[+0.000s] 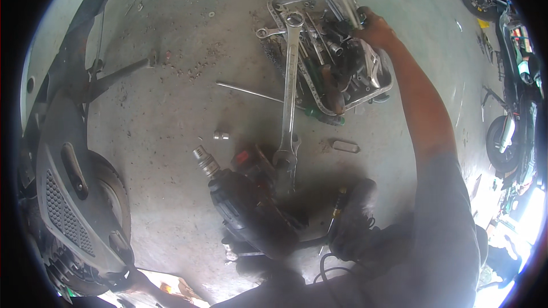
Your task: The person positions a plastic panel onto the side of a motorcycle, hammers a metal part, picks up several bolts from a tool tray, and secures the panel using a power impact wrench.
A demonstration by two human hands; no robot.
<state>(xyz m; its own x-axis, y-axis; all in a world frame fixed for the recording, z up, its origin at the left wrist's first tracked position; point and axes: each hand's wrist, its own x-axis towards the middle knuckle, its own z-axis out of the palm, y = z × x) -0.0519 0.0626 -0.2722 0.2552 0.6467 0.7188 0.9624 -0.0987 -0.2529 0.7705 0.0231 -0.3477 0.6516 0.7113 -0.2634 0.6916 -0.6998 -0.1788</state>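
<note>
My right hand [374,28] is closed on a long metal tool [347,1], partly blurred, above the back of a metal tray [365,101] heaped with wrenches, sockets and screwdrivers. A large combination wrench [290,80] lies from the tray toward a black cordless impact wrench [245,211] with a socket on it. A loose socket [221,135] and a thin metal bar [240,87] lie on the concrete floor [160,108]. My left hand [138,279] is dim at the lower left, by the scooter body [74,205]; its fingers are hidden.
The scooter and its wheel run along the left edge. More two-wheelers [502,137] stand along the right side. A small metal loop [345,146], a screwdriver [337,211], dark objects and cables lie near my body. Grit is scattered on the floor.
</note>
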